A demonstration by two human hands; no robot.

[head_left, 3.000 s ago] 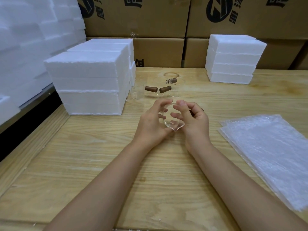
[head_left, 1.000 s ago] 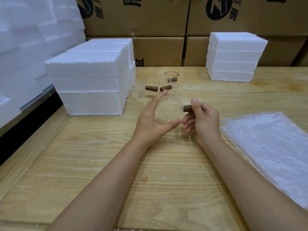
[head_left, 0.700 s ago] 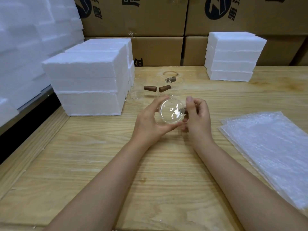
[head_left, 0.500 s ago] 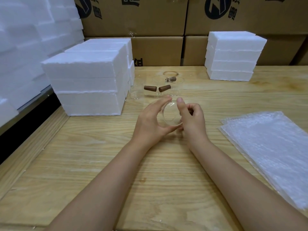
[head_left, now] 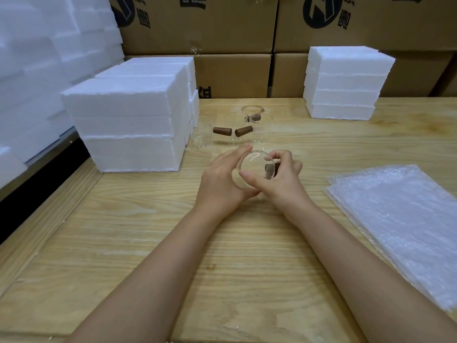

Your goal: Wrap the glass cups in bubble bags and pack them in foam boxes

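Holding a glass cup [head_left: 256, 169] between them, both hands met over the middle of the table [head_left: 123, 231]. Left hand [head_left: 222, 180] cupped its side; right hand [head_left: 279, 180] pinched its rim and brown handle [head_left: 270, 168]. Bubble bags [head_left: 400, 219] lay at 3 o'clock, foam boxes [head_left: 131, 125] at 10 o'clock, more cups [head_left: 205, 132] at 12.

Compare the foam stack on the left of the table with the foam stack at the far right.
The left foam stack is wider and sits nearer the person; the right foam stack is narrower and stands against the cardboard boxes. Glass cups stand right beside the left stack; the right stack has nothing next to it. Both are white, layered, closed and untouched.
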